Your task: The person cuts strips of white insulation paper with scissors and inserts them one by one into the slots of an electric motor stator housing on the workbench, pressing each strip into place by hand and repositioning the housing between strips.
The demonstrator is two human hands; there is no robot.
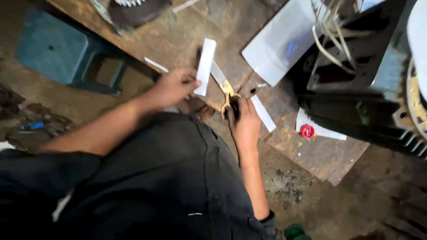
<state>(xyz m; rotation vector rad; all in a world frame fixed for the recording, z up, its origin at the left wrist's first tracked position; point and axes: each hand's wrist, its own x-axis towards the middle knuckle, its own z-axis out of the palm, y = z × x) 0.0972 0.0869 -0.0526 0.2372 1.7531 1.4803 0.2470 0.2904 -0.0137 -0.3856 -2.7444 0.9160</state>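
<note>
Worn wooden bench (178, 40); left hand (175, 86) pinching white strip (205, 66), right hand (243, 122) gripping scissors (226, 89).

Worn wooden bench (178, 40): white sheet (280, 42), paper strips (263, 113), red spool (307, 131).

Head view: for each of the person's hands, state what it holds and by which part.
Left hand: white paper strip, pinched at its lower end. Right hand: scissors, gripped by the handles.
</note>
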